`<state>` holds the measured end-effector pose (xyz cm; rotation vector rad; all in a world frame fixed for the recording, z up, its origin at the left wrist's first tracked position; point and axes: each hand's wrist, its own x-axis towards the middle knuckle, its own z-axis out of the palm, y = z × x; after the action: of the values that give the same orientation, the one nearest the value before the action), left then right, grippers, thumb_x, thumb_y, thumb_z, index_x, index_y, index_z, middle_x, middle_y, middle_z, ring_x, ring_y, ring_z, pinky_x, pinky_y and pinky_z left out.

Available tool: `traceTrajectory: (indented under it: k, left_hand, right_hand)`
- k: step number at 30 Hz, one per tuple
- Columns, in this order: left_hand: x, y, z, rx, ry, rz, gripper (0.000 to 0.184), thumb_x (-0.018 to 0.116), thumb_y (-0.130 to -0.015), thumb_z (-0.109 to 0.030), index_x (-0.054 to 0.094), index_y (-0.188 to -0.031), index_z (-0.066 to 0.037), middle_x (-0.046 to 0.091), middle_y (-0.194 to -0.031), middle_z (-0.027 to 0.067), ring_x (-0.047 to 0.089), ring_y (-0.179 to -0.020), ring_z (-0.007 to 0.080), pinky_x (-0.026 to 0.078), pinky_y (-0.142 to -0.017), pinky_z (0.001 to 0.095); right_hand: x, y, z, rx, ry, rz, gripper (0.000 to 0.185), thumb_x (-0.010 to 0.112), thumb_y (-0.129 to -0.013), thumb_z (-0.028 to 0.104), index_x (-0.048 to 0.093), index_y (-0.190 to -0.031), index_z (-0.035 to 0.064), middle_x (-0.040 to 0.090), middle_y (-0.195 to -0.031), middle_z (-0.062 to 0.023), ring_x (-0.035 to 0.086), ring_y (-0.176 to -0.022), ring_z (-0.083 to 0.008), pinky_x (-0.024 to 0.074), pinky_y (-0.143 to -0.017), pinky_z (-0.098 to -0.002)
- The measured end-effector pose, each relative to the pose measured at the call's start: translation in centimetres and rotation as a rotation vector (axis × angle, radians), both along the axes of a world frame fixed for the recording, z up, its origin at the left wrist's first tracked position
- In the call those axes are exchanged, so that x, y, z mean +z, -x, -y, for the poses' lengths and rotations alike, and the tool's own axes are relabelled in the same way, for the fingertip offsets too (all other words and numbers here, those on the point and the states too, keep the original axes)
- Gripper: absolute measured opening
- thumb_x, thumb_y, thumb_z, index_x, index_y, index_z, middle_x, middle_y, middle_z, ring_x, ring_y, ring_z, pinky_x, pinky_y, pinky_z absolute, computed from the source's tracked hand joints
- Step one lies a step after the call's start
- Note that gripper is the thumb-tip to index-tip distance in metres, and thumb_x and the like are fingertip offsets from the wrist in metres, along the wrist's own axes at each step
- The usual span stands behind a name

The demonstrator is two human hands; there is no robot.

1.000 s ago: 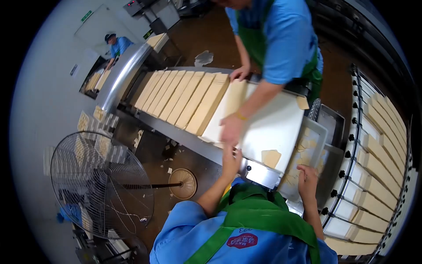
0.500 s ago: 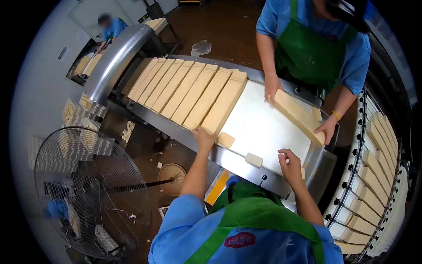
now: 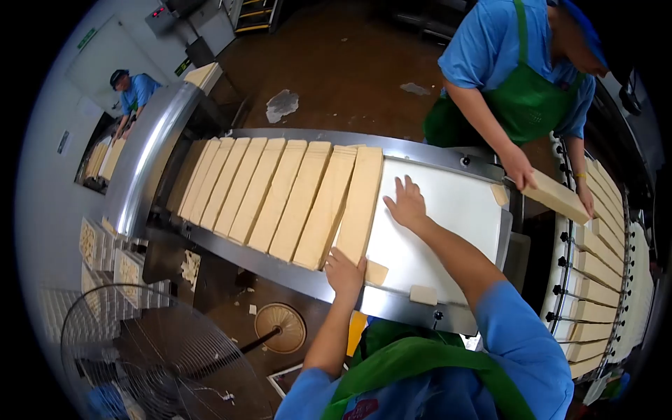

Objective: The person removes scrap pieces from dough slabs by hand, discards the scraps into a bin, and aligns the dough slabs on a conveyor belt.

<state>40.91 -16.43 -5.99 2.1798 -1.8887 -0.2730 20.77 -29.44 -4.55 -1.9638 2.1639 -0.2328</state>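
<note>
My left hand (image 3: 345, 273) grips the near end of the rightmost long pale slab (image 3: 362, 203), which looks like a block of pressed, layered food. My right hand (image 3: 407, 203) is open with its fingers spread, over the white belt (image 3: 434, 245) just right of that slab, not touching it. Several similar slabs (image 3: 280, 203) lie side by side to the left. A small pale offcut (image 3: 376, 273) lies beside my left hand, and a pale block (image 3: 423, 295) sits on the near metal edge.
A co-worker (image 3: 514, 77) across the conveyor holds a pale slab (image 3: 556, 197) in both hands. At right, a second conveyor (image 3: 560, 245) carries several slabs. A large fan (image 3: 161, 364) stands at lower left, near stacked trays (image 3: 129, 269). Another person (image 3: 133, 94) works behind the metal hood (image 3: 150, 154).
My right hand has reached forward over the belt toward the rightmost slab. My left hand keeps its grip there. The co-worker has carried their slab right, to the second conveyor. The view has shifted.
</note>
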Motion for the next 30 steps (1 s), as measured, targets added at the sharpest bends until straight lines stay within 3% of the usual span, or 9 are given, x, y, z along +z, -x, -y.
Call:
traceTrajectory:
  k: [4, 7, 13, 18, 22, 23, 26, 28, 30]
  left_hand:
    - [0.7, -0.6, 0.4, -0.048, -0.105, -0.026, 0.083, 0.071, -0.073, -0.050, 0.040, -0.120, 0.011, 0.054, -0.103, 0.0238, 0.057, -0.092, 0.0367, 0.048, -0.080, 0.0415]
    - [0.2, -0.8, 0.5, -0.082, -0.149, 0.011, 0.084, 0.067, -0.074, -0.056, 0.040, -0.118, 0.011, 0.054, -0.101, 0.0247, 0.060, -0.088, 0.0373, 0.051, -0.077, 0.0426]
    - [1.8, -1.1, 0.7, -0.091, -0.240, -0.088, 0.090, 0.068, -0.073, -0.056, 0.036, -0.121, 0.012, 0.053, -0.103, 0.0280, 0.063, -0.085, 0.0405, 0.055, -0.069, 0.0457]
    - [2.7, 0.2, 0.2, -0.200, -0.321, -0.257, 0.077, 0.076, -0.070, -0.043, 0.037, -0.113, 0.007, 0.049, -0.105, 0.0299, 0.059, -0.085, 0.0454, 0.052, -0.072, 0.0510]
    - [3.9, 3.9, -0.6, -0.505, -0.389, -0.450, 0.079, 0.077, -0.071, -0.040, 0.033, -0.119, 0.004, 0.045, -0.108, 0.0306, 0.058, -0.086, 0.0483, 0.050, -0.075, 0.0536]
    - [4.8, 5.0, -1.0, -0.534, -0.394, -0.440, 0.079, 0.077, -0.071, -0.040, 0.033, -0.119, 0.004, 0.045, -0.108, 0.0306, 0.058, -0.086, 0.0483, 0.050, -0.075, 0.0536]
    - [5.7, 9.2, -1.5, -0.548, -0.517, -0.310, 0.082, 0.077, -0.071, -0.038, 0.030, -0.125, 0.003, 0.043, -0.110, 0.0294, 0.058, -0.085, 0.0488, 0.051, -0.076, 0.0534]
    - [4.4, 11.5, -2.2, -0.482, -0.341, -0.330, 0.082, 0.077, -0.072, -0.032, 0.028, -0.128, 0.002, 0.042, -0.108, 0.0284, 0.057, -0.089, 0.0495, 0.050, -0.077, 0.0531]
    - [5.3, 13.6, -3.0, -0.575, -0.250, -0.337, 0.077, 0.076, -0.072, -0.025, 0.031, -0.127, 0.003, 0.040, -0.112, 0.0319, 0.053, -0.096, 0.0508, 0.048, -0.083, 0.0531]
  right_hand:
    - [2.4, -3.1, 6.8, -0.034, -0.149, 0.091, 0.069, 0.044, -0.092, 0.051, 0.025, -0.148, 0.0164, 0.013, -0.155, -0.0189, 0.034, -0.130, -0.0374, 0.0362, -0.103, -0.0478]
    - [3.5, -4.9, 9.9, -0.066, -0.193, 0.145, 0.070, 0.045, -0.091, 0.054, 0.024, -0.149, 0.0204, 0.009, -0.156, -0.0179, 0.031, -0.134, -0.0381, 0.0356, -0.105, -0.0482]
    - [2.7, -5.5, 9.6, -0.158, -0.182, 0.153, 0.074, 0.056, -0.083, 0.053, 0.031, -0.144, 0.0165, 0.018, -0.151, -0.0201, 0.032, -0.133, -0.0406, 0.0352, -0.106, -0.0459]
    - [7.5, 0.5, 4.3, -0.464, -0.253, 0.304, 0.080, 0.064, -0.075, 0.046, 0.033, -0.142, 0.0133, 0.028, -0.143, -0.0201, 0.038, -0.126, -0.0399, 0.0372, -0.104, -0.0455]
    - [7.3, 9.5, -1.0, -0.672, -0.233, 0.192, 0.084, 0.063, -0.074, 0.045, 0.033, -0.137, -0.0020, 0.024, -0.146, -0.0201, 0.036, -0.129, -0.0391, 0.0411, -0.098, -0.0472]
    - [7.2, 11.0, -2.4, -0.700, -0.201, 0.139, 0.088, 0.065, -0.071, 0.045, 0.032, -0.134, -0.0067, 0.017, -0.148, -0.0232, 0.031, -0.134, -0.0397, 0.0413, -0.098, -0.0456]
    - [6.6, 14.3, -6.1, -0.847, -0.062, 0.289, 0.088, 0.068, -0.068, 0.044, 0.034, -0.132, -0.0056, 0.013, -0.149, -0.0259, 0.028, -0.136, -0.0406, 0.0416, -0.098, -0.0443]
    - [6.1, 16.5, -8.6, -0.930, -0.006, 0.287, 0.088, 0.071, -0.067, 0.040, 0.031, -0.132, -0.0029, 0.008, -0.149, -0.0289, 0.033, -0.132, -0.0435, 0.0419, -0.098, -0.0450]
    - [5.9, 19.3, -12.1, -1.066, 0.145, 0.475, 0.085, 0.071, -0.068, 0.037, 0.028, -0.131, 0.0000, 0.016, -0.145, -0.0269, 0.040, -0.124, -0.0451, 0.0419, -0.097, -0.0483]
